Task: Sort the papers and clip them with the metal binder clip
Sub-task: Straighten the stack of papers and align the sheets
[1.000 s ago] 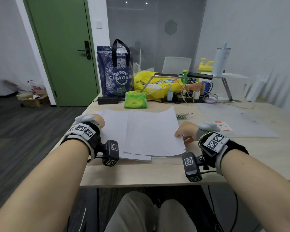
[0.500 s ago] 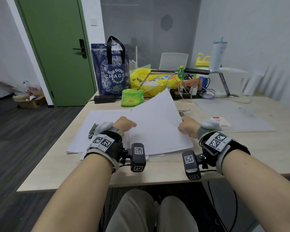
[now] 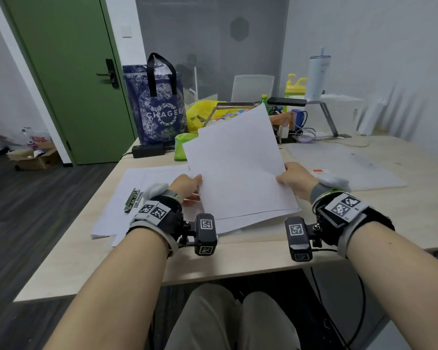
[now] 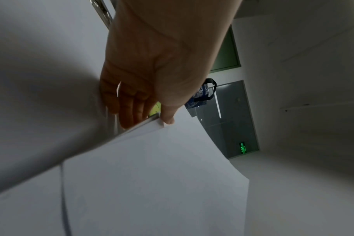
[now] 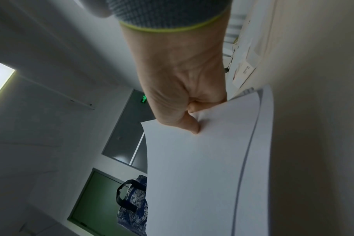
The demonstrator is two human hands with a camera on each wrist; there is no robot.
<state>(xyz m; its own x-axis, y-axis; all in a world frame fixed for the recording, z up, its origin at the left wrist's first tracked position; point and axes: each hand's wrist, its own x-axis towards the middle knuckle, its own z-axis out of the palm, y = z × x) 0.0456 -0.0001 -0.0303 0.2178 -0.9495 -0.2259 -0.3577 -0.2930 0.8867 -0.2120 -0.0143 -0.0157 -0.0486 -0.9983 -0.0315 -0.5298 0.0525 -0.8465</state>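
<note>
A bundle of white papers is tilted up off the table, far edge raised. My left hand holds its left edge, thumb on top and fingers underneath, as the left wrist view shows. My right hand pinches the right edge, thumb pressed on the top sheet. More white sheets lie flat on the table to the left. The metal binder clip lies on those sheets, just left of my left wrist.
At the back of the wooden table stand a blue patterned bag, a green pouch, a yellow bag, cables and a metal stand. A translucent mat lies at the right. A green door is at the left.
My left hand came in from the table's left edge and took the left side of the papers. Both hands have tilted the bundle up off the table. The binder clip has come into view.
</note>
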